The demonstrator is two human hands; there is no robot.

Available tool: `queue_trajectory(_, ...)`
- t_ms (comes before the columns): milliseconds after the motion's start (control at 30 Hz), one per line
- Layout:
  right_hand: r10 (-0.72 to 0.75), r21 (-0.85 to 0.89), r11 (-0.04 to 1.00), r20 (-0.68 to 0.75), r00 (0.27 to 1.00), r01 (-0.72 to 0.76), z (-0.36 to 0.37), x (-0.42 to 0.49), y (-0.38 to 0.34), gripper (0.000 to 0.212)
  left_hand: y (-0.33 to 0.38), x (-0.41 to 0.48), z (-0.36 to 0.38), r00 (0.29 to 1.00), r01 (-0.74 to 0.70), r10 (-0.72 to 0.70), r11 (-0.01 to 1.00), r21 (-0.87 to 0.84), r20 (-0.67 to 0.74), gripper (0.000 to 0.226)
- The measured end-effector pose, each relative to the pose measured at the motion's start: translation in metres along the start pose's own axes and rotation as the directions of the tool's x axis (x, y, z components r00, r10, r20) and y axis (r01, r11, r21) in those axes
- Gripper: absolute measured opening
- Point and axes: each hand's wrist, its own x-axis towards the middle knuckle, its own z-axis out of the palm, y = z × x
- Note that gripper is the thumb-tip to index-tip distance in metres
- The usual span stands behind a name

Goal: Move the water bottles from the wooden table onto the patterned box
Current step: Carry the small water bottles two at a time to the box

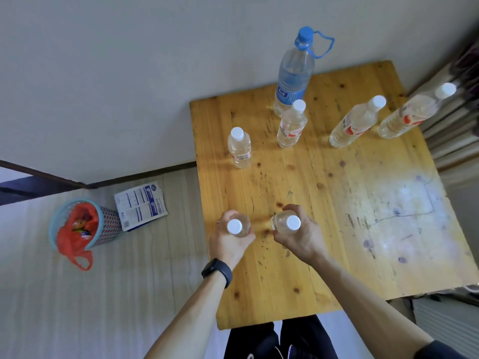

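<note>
Gripping two upright bottles (235,226) — caps up.

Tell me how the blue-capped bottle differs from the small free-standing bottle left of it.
The blue-capped bottle is much taller than the small bottle. The blue-capped bottle has a blue label and carry loop; the small bottle has a white cap and whitish label. Both stand upright on the wooden table, unheld.
</note>
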Motion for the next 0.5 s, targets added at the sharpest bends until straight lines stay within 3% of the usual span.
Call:
queue_trajectory(167,0.085,0.131,0.989,-0.132,0.988,-0.068,-0.004,-0.027,0.000,0.053,0.018,0.000,-0.009,0.992,-0.086,0.077,0.993,0.086,0.102,0.044)
queue_trajectory(300,0.170,0.244,0.965,-0.304,0.938,-0.095,-0.021,-0.076,0.005,0.049,0.042,-0.015,0.002,0.949,-0.250,0.215,0.959,0.135,0.231,0.045)
queue_trajectory(400,0.265,0.317,0.939,-0.408,0.874,-0.137,-0.037,-0.118,0.016,0.049,0.066,-0.033,0.021,0.871,-0.415,0.341,0.896,0.158,0.354,0.047)
queue_trajectory(500,0.398,0.414,0.891,-0.514,0.760,-0.187,-0.054,-0.159,0.031,0.044,0.096,-0.059,0.046,0.736,-0.605,0.481,0.783,0.143,0.477,0.048)
